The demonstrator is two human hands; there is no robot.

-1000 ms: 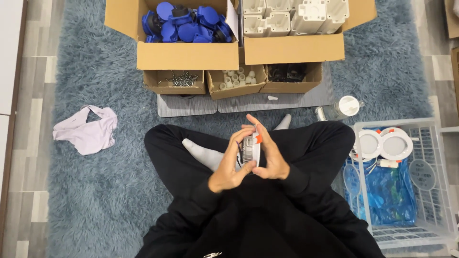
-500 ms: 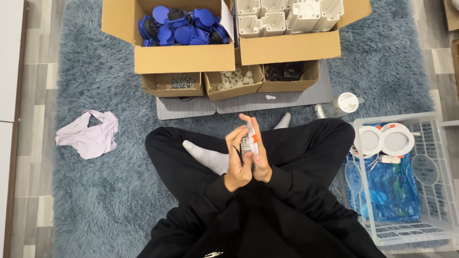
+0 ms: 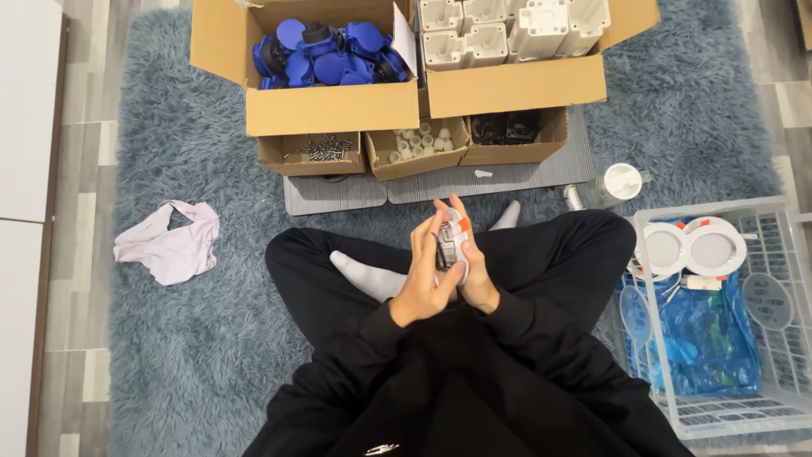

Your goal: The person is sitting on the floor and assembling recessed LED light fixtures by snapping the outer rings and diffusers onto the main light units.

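Left hand and right hand pressed together over the lap, fingers closed around a small white round fitting with orange clips, cardboard boxes far, white basket right, blue rug beneath

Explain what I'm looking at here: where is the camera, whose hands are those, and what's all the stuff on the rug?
The camera sits on a person's head and looks down, so the black-clad crossed legs are their own. There is no machine. The left hand and right hand press together around a small round white part with an orange tab; its details are hard to see. On the blue rug stand a box of blue caps, a box of white moulded pieces and three small boxes. A white basket at the right holds round white discs and a blue bag. A lilac cloth lies at the left.
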